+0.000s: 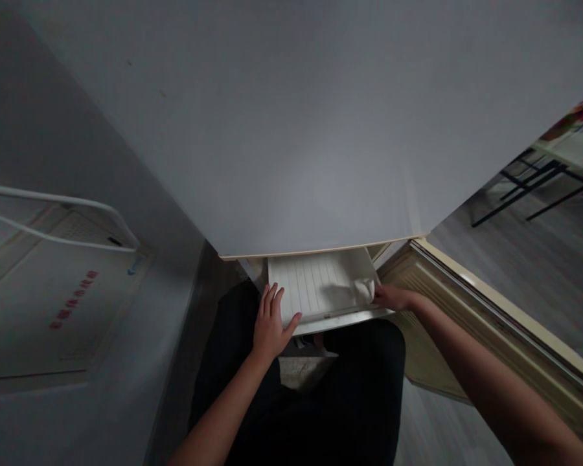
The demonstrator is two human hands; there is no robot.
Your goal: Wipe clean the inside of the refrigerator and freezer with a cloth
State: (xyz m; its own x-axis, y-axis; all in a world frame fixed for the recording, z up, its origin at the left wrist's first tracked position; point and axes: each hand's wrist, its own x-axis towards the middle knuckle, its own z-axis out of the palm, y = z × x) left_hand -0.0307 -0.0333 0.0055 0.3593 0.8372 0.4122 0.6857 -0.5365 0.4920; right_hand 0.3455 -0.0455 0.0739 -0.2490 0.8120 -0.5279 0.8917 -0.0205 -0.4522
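The door (486, 312) stands swung aside, giving the white drawer (320, 285) room. At its front-left corner the left hand (271, 327) spreads, seemingly to steady it; near the front-right corner the right hand (391, 297) grips a bunched cloth (364, 290).

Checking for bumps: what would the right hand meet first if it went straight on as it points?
Likely the left side of the drawer, or the left hand by it; depth is unclear. The held cloth would lead.
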